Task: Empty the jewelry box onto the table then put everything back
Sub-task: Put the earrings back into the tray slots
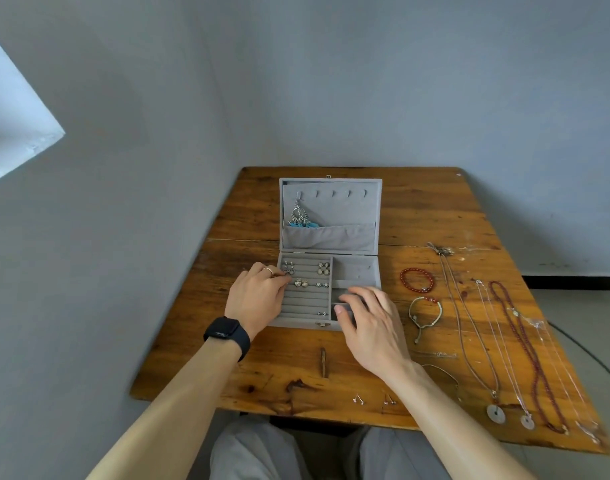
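Note:
An open grey velvet jewelry box [355, 268] sits on the wooden table [296, 379], lid upright with a blue feather earring [299, 216] hanging inside. Several earrings [323, 268] sit in the ring slots. My left hand [257, 296] reaches into the left slots, fingertips pinching a small earring there. My right hand [369, 318] rests with fingers spread over the box's lower right compartment. A red bead bracelet [417, 280], a green cord bracelet [425, 311] and several long necklaces [525, 355] lie on the table to the right.
Two small stud earrings [358, 399] [388, 400] lie near the table's front edge. A thin chain [442, 372] lies beside my right wrist. Grey walls stand behind and to the left. My knees [296, 452] are below the table edge.

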`<state>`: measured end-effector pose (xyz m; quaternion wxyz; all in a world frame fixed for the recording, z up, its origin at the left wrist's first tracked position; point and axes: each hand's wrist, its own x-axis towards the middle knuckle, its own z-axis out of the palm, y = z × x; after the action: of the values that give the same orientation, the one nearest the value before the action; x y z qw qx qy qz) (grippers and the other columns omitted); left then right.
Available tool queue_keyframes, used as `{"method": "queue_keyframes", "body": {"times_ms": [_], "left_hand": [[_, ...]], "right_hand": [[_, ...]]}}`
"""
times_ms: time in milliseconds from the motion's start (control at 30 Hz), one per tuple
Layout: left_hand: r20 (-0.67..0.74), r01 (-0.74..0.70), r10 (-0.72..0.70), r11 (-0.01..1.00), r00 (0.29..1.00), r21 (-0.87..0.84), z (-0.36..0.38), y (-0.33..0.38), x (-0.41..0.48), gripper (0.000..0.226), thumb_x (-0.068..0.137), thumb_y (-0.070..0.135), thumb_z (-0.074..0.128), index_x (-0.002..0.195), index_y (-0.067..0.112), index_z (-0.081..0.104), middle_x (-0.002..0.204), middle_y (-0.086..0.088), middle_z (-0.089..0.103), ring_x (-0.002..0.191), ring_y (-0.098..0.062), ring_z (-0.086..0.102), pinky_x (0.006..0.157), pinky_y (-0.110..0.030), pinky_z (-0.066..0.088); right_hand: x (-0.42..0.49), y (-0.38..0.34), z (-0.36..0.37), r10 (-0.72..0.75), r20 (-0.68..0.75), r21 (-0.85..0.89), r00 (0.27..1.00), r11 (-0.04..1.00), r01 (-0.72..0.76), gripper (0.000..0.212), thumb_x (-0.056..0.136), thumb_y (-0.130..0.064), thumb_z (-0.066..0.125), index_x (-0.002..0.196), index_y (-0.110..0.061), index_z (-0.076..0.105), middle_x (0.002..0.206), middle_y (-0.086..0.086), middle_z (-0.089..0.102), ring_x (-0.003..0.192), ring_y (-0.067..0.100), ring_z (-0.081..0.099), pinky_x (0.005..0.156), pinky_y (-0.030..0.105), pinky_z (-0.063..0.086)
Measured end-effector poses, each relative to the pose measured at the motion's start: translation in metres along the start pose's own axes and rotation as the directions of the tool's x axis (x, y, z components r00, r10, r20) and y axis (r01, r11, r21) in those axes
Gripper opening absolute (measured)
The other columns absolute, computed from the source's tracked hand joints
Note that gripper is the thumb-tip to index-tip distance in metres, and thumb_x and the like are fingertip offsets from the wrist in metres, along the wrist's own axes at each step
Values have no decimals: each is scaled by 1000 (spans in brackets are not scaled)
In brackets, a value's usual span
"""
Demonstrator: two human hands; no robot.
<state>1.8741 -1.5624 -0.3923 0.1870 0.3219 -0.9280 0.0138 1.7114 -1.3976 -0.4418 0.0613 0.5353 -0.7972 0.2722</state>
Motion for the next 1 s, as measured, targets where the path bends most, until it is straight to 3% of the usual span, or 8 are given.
{"method": "queue_keyframes", "body": {"times_ms": [200,533,667,767,867,1000], "left_hand": [[16,-50,50,998,999,37,1,1,-4,30,90,13,65,120,18,71,108,-1,73,96,-24,64,75,-38,52],[68,-59,57,998,996,24,-2,-1,-6,32,93,12,60,124,17,68,120,-1,69,107,-22,60,84,-38,52],[52,-39,41,999,998,-27,-9,3,-8,34,92,9,60,124,18,68,120,0,68,108,-22,60,83,-38,53],[-33,-16,12,994,999,-110,-16,14,-19,34,88,5,64,119,18,71,115,-1,70,104,-23,62,76,-38,56],[-93,-22,5,982,996,-185,-20,32,-39,31,87,6,66,115,19,70,113,1,70,101,-19,62,72,-33,56],[-93,-13,-15,956,996,-294,-19,63,-72,26,90,13,65,114,22,70,109,7,67,97,-13,59,76,-27,53]], "right_hand": [[1,1,0,-11,35,-25,999,1000,12,51,104,-43,31,133,-14,62,136,0,60,130,17,47,108,35,38],[-1,-2,-2,-19,61,-69,998,997,23,50,104,-38,31,130,-13,65,138,4,60,131,21,47,106,41,41],[4,-2,-11,-13,110,56,994,998,7,40,104,-33,43,135,-16,61,141,-1,57,133,16,43,111,32,32],[5,0,-29,38,118,259,992,963,-68,36,102,-29,50,136,-20,58,139,-6,56,129,9,44,104,20,30],[-4,1,-54,96,73,343,993,932,-115,34,99,-26,57,132,-22,60,131,-11,60,121,1,47,97,16,32],[-35,6,-82,156,5,353,988,924,-148,30,93,-19,66,123,-21,65,112,-11,66,103,3,59,88,20,47]]}}
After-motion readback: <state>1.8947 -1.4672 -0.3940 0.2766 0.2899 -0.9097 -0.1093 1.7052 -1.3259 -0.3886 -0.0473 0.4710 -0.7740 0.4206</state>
